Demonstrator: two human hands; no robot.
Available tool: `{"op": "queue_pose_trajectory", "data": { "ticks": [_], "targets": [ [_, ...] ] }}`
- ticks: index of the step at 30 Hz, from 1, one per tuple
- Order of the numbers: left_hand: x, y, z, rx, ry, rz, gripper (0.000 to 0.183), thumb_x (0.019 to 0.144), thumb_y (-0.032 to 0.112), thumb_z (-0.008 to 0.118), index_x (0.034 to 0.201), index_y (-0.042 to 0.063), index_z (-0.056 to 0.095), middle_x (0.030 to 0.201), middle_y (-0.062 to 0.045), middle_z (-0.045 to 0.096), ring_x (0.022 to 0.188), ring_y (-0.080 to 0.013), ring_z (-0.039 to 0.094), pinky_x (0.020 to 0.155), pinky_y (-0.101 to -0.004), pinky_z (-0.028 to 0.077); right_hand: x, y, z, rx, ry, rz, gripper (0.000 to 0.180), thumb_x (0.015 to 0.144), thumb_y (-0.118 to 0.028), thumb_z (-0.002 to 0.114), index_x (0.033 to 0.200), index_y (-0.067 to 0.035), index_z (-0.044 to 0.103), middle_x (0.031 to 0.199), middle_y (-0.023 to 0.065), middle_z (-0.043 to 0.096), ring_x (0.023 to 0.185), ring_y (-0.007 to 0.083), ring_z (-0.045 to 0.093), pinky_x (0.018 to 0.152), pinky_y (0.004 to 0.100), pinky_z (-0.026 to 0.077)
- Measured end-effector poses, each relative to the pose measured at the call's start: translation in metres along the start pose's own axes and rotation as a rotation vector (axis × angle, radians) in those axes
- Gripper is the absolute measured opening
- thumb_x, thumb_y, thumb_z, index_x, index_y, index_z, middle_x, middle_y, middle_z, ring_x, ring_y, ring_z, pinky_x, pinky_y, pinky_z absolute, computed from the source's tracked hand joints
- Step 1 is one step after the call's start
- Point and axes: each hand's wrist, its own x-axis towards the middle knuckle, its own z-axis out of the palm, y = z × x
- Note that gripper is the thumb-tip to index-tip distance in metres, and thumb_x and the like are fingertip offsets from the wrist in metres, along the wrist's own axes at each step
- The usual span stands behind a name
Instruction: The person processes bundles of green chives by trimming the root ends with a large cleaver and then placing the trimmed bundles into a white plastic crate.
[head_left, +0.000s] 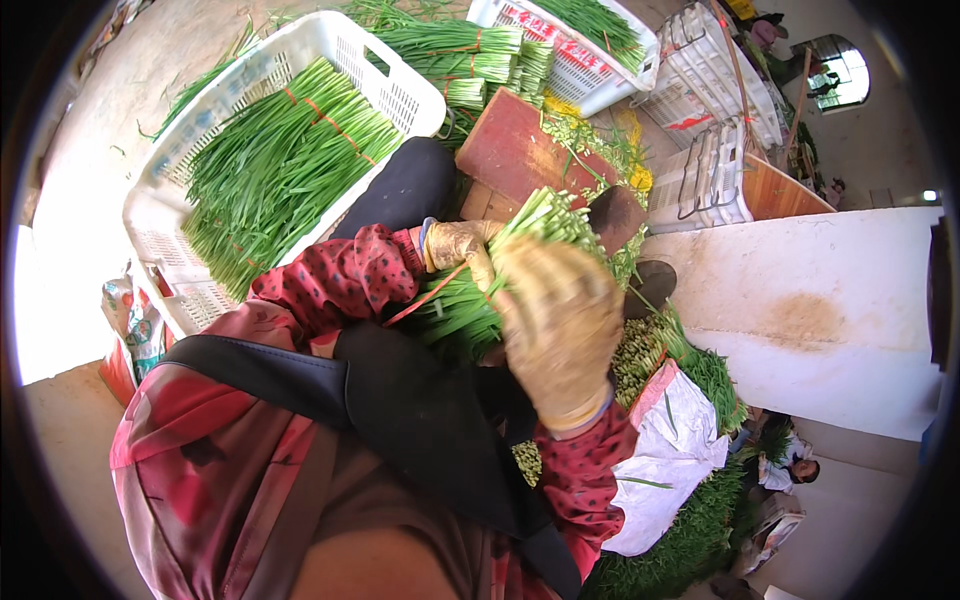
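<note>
My left hand (459, 246), in a soiled yellow glove, grips a bundle of green stalks like Chinese chives (457, 311) held over my lap. The pale cut ends (551, 214) point away from me, towards a red-topped wooden board (510, 150). An orange-red band (427, 296) stretches slantwise beside the left hand across the leaves. My right hand (562, 322), gloved alike and blurred by motion, lies over the near side of the bundle. Whether its fingers close on the stalks is unclear. A dark brown flat piece (616, 217) sits just beyond the stalk ends.
On my left stands a white plastic crate (161, 195) holding banded bundles (292, 157). More bundles (465, 56) lie ahead, beside another crate (581, 82). Trimmings (592, 142) litter the board's right side. Stacked crates (697, 172), a white wall (810, 300) and a white sack (667, 457) are rightward.
</note>
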Motion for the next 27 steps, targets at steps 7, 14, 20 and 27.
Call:
{"op": "queue_pose_trajectory", "data": {
  "ticks": [7,14,20,27],
  "targets": [
    [-0.016,0.021,-0.009,0.089,0.116,-0.025,0.102,0.042,0.004,0.089,0.136,0.000,0.051,0.125,-0.016,0.063,0.115,-0.0261,0.060,0.100,-0.0374,0.048,-0.010,0.000,-0.037,0.433,-0.060,0.090,0.029,0.093,-0.028,0.063,0.118,-0.013,0.067,0.104,-0.0003,0.066,0.096,0.0179,0.061,0.098,0.0393,0.044],
    [-0.019,0.021,0.010,0.026,-0.002,0.013,0.084,0.048,-0.003,0.085,0.127,0.000,0.059,0.116,-0.012,0.067,0.110,-0.0231,0.063,0.094,-0.0346,0.051,0.000,0.051,-0.014,0.415,0.022,0.422,0.040,0.095,-0.024,0.064,0.127,-0.001,0.059,0.128,0.0136,0.061,0.119,0.0263,0.058,0.104,0.0359,0.043],
    [-0.035,0.022,0.023,-0.071,-0.087,-0.014,0.088,0.046,-0.007,0.087,0.129,0.002,0.059,0.124,-0.011,0.064,0.115,-0.0216,0.059,0.097,-0.0355,0.049,0.004,0.037,-0.038,1.010,0.137,0.453,0.030,0.098,-0.024,0.058,0.113,0.001,0.066,0.112,0.0156,0.070,0.099,0.0208,0.068,0.094,0.0330,0.049],
    [-0.023,0.022,0.032,-0.053,-0.200,-0.107,0.104,0.047,-0.004,0.085,0.142,0.002,0.043,0.136,-0.013,0.054,0.126,-0.0241,0.049,0.104,-0.0386,0.041,-0.007,0.094,0.015,0.672,-0.166,0.521,0.033,0.100,-0.029,0.055,0.117,-0.002,0.066,0.111,0.0119,0.071,0.101,0.0255,0.068,0.091,0.0314,0.051]
  ]
}}
